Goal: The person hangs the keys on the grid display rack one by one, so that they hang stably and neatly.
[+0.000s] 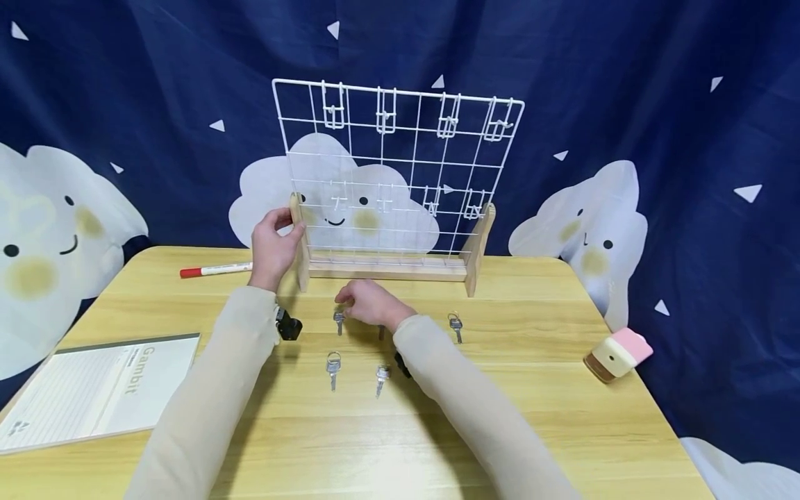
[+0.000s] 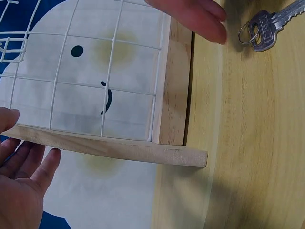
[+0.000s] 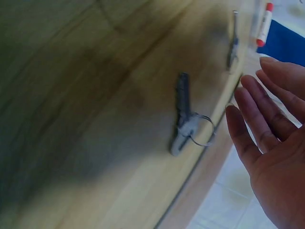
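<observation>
My left hand [image 1: 273, 250] holds the left wooden side post [image 2: 109, 150] of a white wire grid rack [image 1: 400, 163], thumb in front and fingers behind. My right hand [image 1: 373, 303] hovers over the table in front of the rack's base, its fingers spread and slightly bent in the right wrist view, with nothing in them. Close to its fingertips in the head view lies a silver key [image 1: 339, 321] with a small ring. Another key [image 1: 382, 332] is partly hidden beneath the right wrist. More ringed keys lie nearer me, one left [image 1: 333, 371] and one right [image 1: 382, 380].
Further right on the wooden table lies another key [image 1: 456, 328]. White hooks [image 1: 385, 119] hang in two rows on the grid. A red-capped marker [image 1: 215, 270] lies behind my left forearm, a notebook [image 1: 106, 389] at the left, and a pink, cream and brown block [image 1: 617, 355] at the right edge.
</observation>
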The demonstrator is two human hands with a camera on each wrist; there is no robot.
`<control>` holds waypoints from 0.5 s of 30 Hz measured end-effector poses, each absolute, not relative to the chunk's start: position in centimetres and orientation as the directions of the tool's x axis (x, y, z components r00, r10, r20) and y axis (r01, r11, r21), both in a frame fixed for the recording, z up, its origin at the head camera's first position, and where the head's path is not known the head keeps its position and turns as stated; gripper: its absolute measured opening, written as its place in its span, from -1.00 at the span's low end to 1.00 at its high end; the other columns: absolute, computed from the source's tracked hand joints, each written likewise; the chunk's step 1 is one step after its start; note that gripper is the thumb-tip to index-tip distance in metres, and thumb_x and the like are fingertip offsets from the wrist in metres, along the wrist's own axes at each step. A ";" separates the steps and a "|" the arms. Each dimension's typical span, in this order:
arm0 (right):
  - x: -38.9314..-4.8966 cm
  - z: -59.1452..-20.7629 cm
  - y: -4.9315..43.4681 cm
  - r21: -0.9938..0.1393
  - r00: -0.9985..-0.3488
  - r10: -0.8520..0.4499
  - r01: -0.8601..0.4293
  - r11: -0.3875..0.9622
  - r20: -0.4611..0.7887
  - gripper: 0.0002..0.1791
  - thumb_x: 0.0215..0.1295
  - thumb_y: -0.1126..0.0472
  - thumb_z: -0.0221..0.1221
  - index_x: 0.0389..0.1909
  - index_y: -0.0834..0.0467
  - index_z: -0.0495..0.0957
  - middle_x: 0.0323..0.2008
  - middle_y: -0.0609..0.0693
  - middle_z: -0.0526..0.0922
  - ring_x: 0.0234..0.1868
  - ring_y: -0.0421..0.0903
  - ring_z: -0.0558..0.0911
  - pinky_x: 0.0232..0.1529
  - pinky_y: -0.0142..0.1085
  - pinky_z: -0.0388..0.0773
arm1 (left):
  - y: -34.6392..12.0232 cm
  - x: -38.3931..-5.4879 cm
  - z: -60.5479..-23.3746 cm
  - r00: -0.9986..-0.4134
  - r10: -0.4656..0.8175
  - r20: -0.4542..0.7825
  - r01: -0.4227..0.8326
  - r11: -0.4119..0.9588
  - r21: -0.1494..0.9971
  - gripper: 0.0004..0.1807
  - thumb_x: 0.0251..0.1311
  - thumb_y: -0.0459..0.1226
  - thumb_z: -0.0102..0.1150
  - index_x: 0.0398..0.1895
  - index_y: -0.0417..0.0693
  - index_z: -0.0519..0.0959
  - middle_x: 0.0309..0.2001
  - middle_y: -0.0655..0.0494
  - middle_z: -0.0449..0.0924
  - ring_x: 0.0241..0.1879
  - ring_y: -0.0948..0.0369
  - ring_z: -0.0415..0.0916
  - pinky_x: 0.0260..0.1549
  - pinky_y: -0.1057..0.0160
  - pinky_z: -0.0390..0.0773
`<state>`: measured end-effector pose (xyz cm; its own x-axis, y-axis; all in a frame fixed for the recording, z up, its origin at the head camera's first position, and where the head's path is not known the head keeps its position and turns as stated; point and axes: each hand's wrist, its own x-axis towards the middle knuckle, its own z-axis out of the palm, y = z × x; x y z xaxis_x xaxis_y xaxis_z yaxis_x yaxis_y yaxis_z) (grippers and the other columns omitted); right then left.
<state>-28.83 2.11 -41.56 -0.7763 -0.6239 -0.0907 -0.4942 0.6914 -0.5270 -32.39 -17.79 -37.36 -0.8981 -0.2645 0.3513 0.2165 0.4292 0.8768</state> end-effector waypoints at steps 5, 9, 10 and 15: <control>-29.2 -42.2 1.5 -0.438 -0.765 -0.633 -0.532 0.725 -0.117 -0.71 0.30 0.31 0.27 0.04 0.18 0.66 -0.13 -0.03 0.62 -0.09 -0.15 0.57 0.00 -0.44 0.52 | -17.6 -32.5 -37.4 -0.885 -0.273 0.376 0.228 0.449 0.864 -0.63 0.31 -0.34 0.17 0.12 -0.37 0.54 0.05 -0.21 0.57 0.10 -0.02 0.50 0.13 0.08 0.54; -29.4 -42.3 1.2 -0.402 -0.774 -0.622 -0.536 0.743 -0.118 -0.71 0.28 0.30 0.29 0.02 0.17 0.66 -0.14 -0.04 0.61 -0.08 -0.14 0.57 0.03 -0.45 0.51 | -17.5 -32.7 -37.4 -0.874 -0.282 0.395 0.229 0.478 0.848 -0.66 0.33 -0.33 0.15 0.10 -0.36 0.56 0.04 -0.19 0.57 0.07 -0.02 0.52 0.10 0.07 0.56; -29.4 -42.3 1.1 -0.397 -0.777 -0.618 -0.534 0.747 -0.119 -0.71 0.27 0.30 0.30 0.02 0.18 0.66 -0.13 -0.04 0.62 -0.07 -0.14 0.57 0.03 -0.45 0.51 | -17.5 -32.7 -37.4 -0.872 -0.288 0.395 0.226 0.480 0.848 -0.66 0.33 -0.33 0.15 0.10 -0.35 0.56 0.03 -0.18 0.57 0.07 -0.02 0.52 0.09 0.08 0.57; -29.6 -42.6 0.8 -0.383 -0.783 -0.610 -0.530 0.757 -0.121 -0.76 0.26 0.32 0.30 -0.05 0.18 0.67 -0.16 -0.04 0.62 -0.08 -0.15 0.56 -0.01 -0.48 0.51 | -17.4 -32.6 -37.4 -0.869 -0.312 0.385 0.210 0.472 0.856 -0.68 0.33 -0.34 0.15 0.08 -0.34 0.57 0.01 -0.19 0.60 0.04 -0.01 0.53 0.06 0.12 0.59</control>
<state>-29.56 0.81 -42.58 -0.7834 -0.6096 -0.1212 -0.5297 0.7569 -0.3827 -32.60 -17.42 -37.42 -0.8688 -0.3119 0.3846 0.2097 0.4719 0.8564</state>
